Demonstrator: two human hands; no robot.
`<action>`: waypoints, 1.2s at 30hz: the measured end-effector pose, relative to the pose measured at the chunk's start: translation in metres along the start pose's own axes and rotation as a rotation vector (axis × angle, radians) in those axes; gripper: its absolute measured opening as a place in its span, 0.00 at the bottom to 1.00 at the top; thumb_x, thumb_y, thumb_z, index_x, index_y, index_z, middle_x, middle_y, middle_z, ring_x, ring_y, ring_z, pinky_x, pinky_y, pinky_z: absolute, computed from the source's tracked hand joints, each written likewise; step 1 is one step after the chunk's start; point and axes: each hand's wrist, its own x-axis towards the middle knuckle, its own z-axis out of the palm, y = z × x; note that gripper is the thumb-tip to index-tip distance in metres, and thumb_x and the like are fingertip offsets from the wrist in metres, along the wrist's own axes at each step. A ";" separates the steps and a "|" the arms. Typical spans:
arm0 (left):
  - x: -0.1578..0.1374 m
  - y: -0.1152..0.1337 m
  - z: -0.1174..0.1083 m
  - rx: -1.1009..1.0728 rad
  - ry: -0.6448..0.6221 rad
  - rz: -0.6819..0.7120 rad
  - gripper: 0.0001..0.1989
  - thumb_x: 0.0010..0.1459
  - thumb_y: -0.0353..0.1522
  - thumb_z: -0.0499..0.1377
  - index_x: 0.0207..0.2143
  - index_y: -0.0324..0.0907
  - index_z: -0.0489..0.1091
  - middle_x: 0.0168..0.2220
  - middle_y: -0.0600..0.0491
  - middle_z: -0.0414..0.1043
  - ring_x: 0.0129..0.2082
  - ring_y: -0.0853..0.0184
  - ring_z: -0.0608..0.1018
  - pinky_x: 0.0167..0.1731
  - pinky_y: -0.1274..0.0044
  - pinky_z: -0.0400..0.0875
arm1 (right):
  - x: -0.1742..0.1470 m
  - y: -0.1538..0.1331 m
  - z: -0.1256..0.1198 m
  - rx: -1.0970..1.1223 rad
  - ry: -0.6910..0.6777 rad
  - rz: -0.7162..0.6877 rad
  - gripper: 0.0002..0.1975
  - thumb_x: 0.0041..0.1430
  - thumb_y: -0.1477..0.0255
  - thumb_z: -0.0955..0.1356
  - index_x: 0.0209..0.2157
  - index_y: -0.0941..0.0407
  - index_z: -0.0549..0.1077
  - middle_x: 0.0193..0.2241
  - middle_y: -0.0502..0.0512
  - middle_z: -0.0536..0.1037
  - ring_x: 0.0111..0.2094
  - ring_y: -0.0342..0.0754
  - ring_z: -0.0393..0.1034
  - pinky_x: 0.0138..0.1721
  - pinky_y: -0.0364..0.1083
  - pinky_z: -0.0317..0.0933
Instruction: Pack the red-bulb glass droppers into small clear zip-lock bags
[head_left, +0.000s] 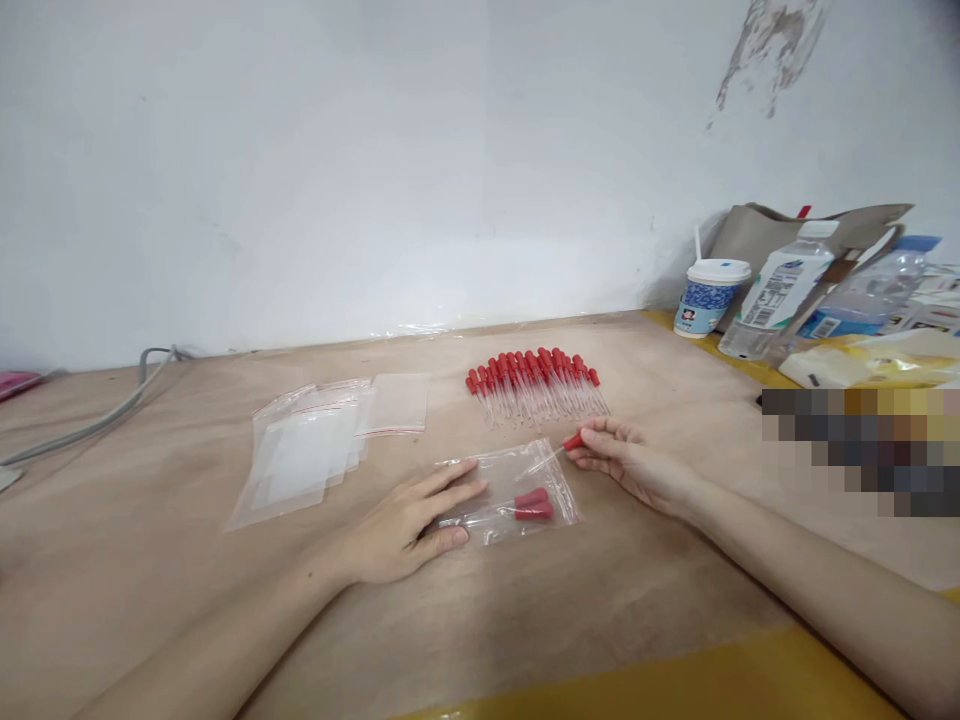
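Observation:
A clear zip bag [499,470] lies flat on the table with its zip end to the right. Two droppers with red rubber bulbs [534,511] are inside it, their stems pointing left. My left hand [416,520] rests with spread fingers on the bag's left part. My right hand [622,458] pinches another dropper [574,441] by its red bulb; its thin clear stem points left, over or into the bag's mouth, I cannot tell which. Behind the bag, a row of several red-bulbed droppers [536,375] lies with stems toward me.
Several flat zip bags [307,445] overlap at the left. A grey cable [97,425] runs along the far left. At the back right stand a paper cup [709,298], a plastic bottle [780,290] and another blue-capped bottle [870,285]. A white wall closes the back.

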 end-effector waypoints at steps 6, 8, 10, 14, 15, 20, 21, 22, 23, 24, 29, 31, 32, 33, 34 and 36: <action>-0.002 -0.001 0.004 -0.063 0.049 -0.046 0.27 0.62 0.39 0.50 0.61 0.49 0.46 0.63 0.49 0.41 0.60 0.56 0.53 0.56 0.63 0.54 | -0.003 -0.004 -0.003 -0.461 -0.165 -0.091 0.14 0.43 0.61 0.71 0.29 0.57 0.73 0.25 0.50 0.75 0.26 0.43 0.68 0.30 0.44 0.63; -0.002 -0.001 0.004 -0.084 0.074 -0.022 0.26 0.62 0.38 0.50 0.60 0.49 0.48 0.62 0.48 0.46 0.59 0.56 0.56 0.55 0.64 0.55 | -0.003 -0.002 0.001 -0.557 -0.163 -0.157 0.13 0.45 0.61 0.70 0.29 0.56 0.74 0.25 0.51 0.76 0.26 0.44 0.68 0.29 0.44 0.62; -0.002 -0.001 0.004 -0.096 0.084 -0.008 0.24 0.61 0.37 0.51 0.60 0.48 0.51 0.60 0.48 0.50 0.58 0.57 0.58 0.55 0.65 0.57 | -0.004 0.000 0.008 -0.616 -0.173 -0.202 0.12 0.46 0.62 0.69 0.29 0.56 0.74 0.25 0.51 0.76 0.26 0.44 0.68 0.29 0.44 0.62; 0.000 0.002 0.000 -0.085 0.080 0.009 0.23 0.62 0.37 0.50 0.59 0.47 0.53 0.57 0.47 0.54 0.57 0.58 0.60 0.54 0.67 0.59 | -0.009 -0.002 0.022 -0.567 -0.302 -0.223 0.12 0.50 0.63 0.66 0.33 0.55 0.74 0.32 0.53 0.77 0.33 0.46 0.70 0.35 0.46 0.63; 0.000 0.003 0.000 -0.082 0.083 0.018 0.23 0.62 0.37 0.50 0.59 0.46 0.53 0.57 0.48 0.54 0.56 0.59 0.60 0.54 0.67 0.59 | -0.010 -0.003 0.023 -0.547 -0.331 -0.215 0.12 0.51 0.63 0.66 0.34 0.55 0.74 0.33 0.53 0.77 0.35 0.46 0.70 0.37 0.46 0.63; 0.001 0.001 0.000 -0.079 0.084 0.053 0.20 0.62 0.36 0.50 0.57 0.48 0.58 0.56 0.49 0.57 0.56 0.59 0.60 0.54 0.66 0.59 | -0.002 -0.009 0.010 -0.523 -0.221 -0.161 0.15 0.48 0.63 0.67 0.36 0.57 0.73 0.30 0.53 0.77 0.31 0.45 0.70 0.33 0.45 0.64; 0.001 0.000 0.000 -0.083 0.085 0.060 0.20 0.62 0.36 0.50 0.57 0.48 0.58 0.56 0.49 0.57 0.57 0.58 0.60 0.54 0.65 0.59 | 0.005 -0.010 0.005 -0.556 -0.154 -0.186 0.15 0.48 0.63 0.67 0.35 0.57 0.73 0.28 0.53 0.76 0.29 0.44 0.70 0.31 0.44 0.63; 0.001 -0.001 0.001 -0.088 0.088 0.067 0.20 0.62 0.36 0.51 0.57 0.48 0.58 0.57 0.49 0.57 0.57 0.58 0.60 0.54 0.65 0.58 | 0.013 -0.012 0.001 -0.609 -0.079 -0.229 0.14 0.47 0.63 0.67 0.33 0.58 0.73 0.26 0.52 0.76 0.27 0.44 0.68 0.29 0.44 0.62; 0.001 -0.001 0.002 -0.094 0.090 0.071 0.20 0.62 0.36 0.51 0.57 0.48 0.58 0.57 0.49 0.57 0.57 0.58 0.60 0.54 0.65 0.58 | 0.022 -0.015 -0.003 -0.675 -0.002 -0.286 0.13 0.48 0.63 0.67 0.32 0.58 0.73 0.25 0.52 0.75 0.25 0.43 0.67 0.28 0.43 0.61; 0.000 -0.002 0.002 -0.098 0.091 0.073 0.20 0.62 0.36 0.51 0.57 0.48 0.58 0.57 0.49 0.57 0.57 0.58 0.60 0.54 0.64 0.58 | 0.033 -0.018 -0.006 -0.757 0.075 -0.352 0.12 0.48 0.64 0.66 0.30 0.58 0.73 0.24 0.52 0.75 0.24 0.43 0.66 0.27 0.43 0.60; -0.001 0.000 0.001 -0.085 0.084 0.040 0.20 0.62 0.36 0.50 0.57 0.48 0.58 0.58 0.50 0.57 0.57 0.58 0.60 0.55 0.65 0.58 | 0.094 -0.038 -0.004 -1.133 0.380 -0.508 0.12 0.52 0.67 0.63 0.34 0.55 0.75 0.30 0.55 0.75 0.31 0.46 0.67 0.34 0.45 0.60; -0.001 0.001 0.000 -0.077 0.078 0.033 0.20 0.62 0.37 0.50 0.57 0.48 0.58 0.58 0.50 0.56 0.57 0.59 0.60 0.55 0.65 0.58 | 0.114 -0.043 0.003 -1.199 0.451 -0.445 0.16 0.53 0.65 0.63 0.41 0.54 0.74 0.36 0.57 0.74 0.35 0.48 0.68 0.38 0.46 0.59; -0.001 0.001 0.000 -0.075 0.074 0.031 0.21 0.62 0.37 0.50 0.57 0.48 0.57 0.58 0.50 0.56 0.57 0.59 0.59 0.55 0.65 0.57 | 0.122 -0.045 0.006 -1.210 0.475 -0.412 0.17 0.53 0.64 0.63 0.43 0.54 0.74 0.39 0.59 0.72 0.36 0.49 0.68 0.39 0.47 0.59; -0.001 0.001 0.001 -0.074 0.073 0.031 0.21 0.62 0.37 0.50 0.57 0.48 0.57 0.58 0.50 0.56 0.58 0.59 0.59 0.55 0.65 0.57 | 0.129 -0.045 0.008 -1.212 0.490 -0.385 0.18 0.53 0.63 0.63 0.44 0.54 0.73 0.42 0.60 0.71 0.37 0.50 0.68 0.40 0.48 0.59; -0.001 0.001 0.001 -0.075 0.072 0.031 0.21 0.62 0.37 0.50 0.57 0.48 0.57 0.58 0.50 0.56 0.58 0.59 0.59 0.56 0.65 0.56 | 0.135 -0.045 0.010 -1.207 0.499 -0.365 0.19 0.52 0.62 0.63 0.43 0.55 0.74 0.44 0.61 0.69 0.38 0.51 0.68 0.40 0.49 0.59; -0.001 0.000 0.002 -0.075 0.069 0.032 0.21 0.62 0.37 0.50 0.57 0.48 0.57 0.58 0.50 0.56 0.58 0.60 0.58 0.56 0.66 0.56 | 0.143 -0.045 0.013 -1.192 0.507 -0.333 0.18 0.50 0.61 0.64 0.39 0.56 0.76 0.45 0.63 0.68 0.38 0.52 0.68 0.40 0.51 0.59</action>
